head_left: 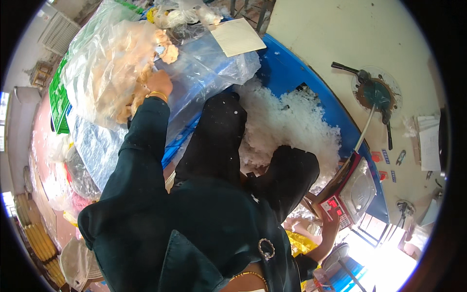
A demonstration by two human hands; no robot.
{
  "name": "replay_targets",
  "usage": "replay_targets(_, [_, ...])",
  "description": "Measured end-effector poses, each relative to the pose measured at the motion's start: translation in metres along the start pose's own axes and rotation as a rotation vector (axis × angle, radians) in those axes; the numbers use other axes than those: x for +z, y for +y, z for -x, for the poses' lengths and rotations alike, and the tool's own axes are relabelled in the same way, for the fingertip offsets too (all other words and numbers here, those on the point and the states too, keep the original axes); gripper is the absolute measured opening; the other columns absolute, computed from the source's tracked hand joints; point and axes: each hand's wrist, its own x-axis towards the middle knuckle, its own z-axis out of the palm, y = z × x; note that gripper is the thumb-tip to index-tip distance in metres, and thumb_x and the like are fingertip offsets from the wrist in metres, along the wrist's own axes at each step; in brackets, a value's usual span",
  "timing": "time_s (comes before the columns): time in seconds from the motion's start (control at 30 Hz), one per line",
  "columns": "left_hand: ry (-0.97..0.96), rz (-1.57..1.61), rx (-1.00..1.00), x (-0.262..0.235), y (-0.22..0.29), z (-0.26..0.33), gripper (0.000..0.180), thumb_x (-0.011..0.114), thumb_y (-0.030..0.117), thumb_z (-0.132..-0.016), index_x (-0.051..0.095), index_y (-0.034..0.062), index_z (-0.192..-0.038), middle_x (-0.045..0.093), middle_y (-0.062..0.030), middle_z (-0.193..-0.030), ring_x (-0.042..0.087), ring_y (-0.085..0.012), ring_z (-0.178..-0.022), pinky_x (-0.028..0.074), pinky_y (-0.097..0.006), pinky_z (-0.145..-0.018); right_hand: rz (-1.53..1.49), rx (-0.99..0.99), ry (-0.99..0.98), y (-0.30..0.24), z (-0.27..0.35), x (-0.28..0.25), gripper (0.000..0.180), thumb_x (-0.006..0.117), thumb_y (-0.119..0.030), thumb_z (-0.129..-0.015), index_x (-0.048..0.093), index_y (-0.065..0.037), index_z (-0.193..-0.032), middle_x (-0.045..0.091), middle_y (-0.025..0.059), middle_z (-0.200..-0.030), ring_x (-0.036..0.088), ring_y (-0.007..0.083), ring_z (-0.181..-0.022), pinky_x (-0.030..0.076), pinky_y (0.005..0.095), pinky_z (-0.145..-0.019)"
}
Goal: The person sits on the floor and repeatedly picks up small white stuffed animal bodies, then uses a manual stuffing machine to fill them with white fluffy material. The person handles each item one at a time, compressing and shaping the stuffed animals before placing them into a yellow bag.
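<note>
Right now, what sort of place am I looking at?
Probably a small stuffing workshop: loose white fluffy filling, a digital scale and a clear bag of soft tan pieces suggest it.

Left fingers (154,79) at tan pieces (140,95) in clear bag (107,70); white fluff (296,121) beside blue surface (287,63); scale (357,192) at right.

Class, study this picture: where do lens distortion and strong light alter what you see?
Head view: the fisheye bends the rim of the blue tub into a curve, with black framing the picture; head view: pale glare streaks the clear bag beside the left hand; head view: the lower right burns out to white, hiding detail.
</note>
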Motion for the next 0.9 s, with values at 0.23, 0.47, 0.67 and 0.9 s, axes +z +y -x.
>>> replay_targets(0.23, [0.002, 0.774, 0.141, -0.033, 0.010, 0.007, 0.017, 0.063, 0.015, -0.078, 0.067, -0.0001, -0.084, 0.070, -0.0144, -0.083, 0.068, -0.0272, -0.076, 0.052, -0.036, -0.068, 0.110, -0.363, 0.049, -0.117, -0.037, 0.035, 0.041, 0.073, -0.019, -0.080, 0.061, -0.003, -0.116, 0.062, 0.0142, -0.110, 0.062, 0.0263, -0.088, 0.050, 0.0345, -0.077])
replay_targets(0.47, [-1.289, 2.091, 0.140, -0.119, 0.158, 0.140, 0.020, 0.055, 0.004, -0.089, 0.058, -0.0057, -0.105, 0.065, -0.0127, -0.100, 0.065, -0.0207, -0.084, 0.055, -0.030, -0.070, -0.133, -0.783, 0.065, -0.271, -0.040, 0.086, 0.055, 0.081, -0.022, -0.070, 0.059, -0.016, -0.121, 0.054, 0.0096, -0.119, 0.064, 0.0254, -0.088, 0.054, 0.0336, -0.072])
replay_targets(0.67, [-1.318, 2.069, 0.331, -0.153, 0.217, 0.212, 0.023, 0.057, 0.013, -0.093, 0.057, 0.0015, -0.113, 0.062, -0.0065, -0.100, 0.061, -0.0144, -0.082, 0.051, -0.025, -0.069, -0.267, -0.890, 0.298, -0.247, -0.066, 0.089, 0.028, 0.072, -0.010, -0.075, 0.063, -0.006, -0.102, 0.060, 0.0109, -0.099, 0.062, 0.0313, -0.083, 0.052, 0.0373, -0.068])
replay_targets(0.9, [-0.941, 1.643, 1.048, -0.159, 0.263, 0.241, 0.021, 0.064, 0.019, -0.093, 0.061, 0.0003, -0.102, 0.060, 0.0003, -0.086, 0.051, -0.0042, -0.080, 0.044, -0.022, -0.068, -0.823, -0.498, 0.113, -0.213, -0.065, 0.058, 0.018, 0.069, -0.010, -0.087, 0.061, 0.001, -0.100, 0.062, 0.0053, -0.086, 0.058, 0.0126, -0.071, 0.046, 0.0249, -0.064])
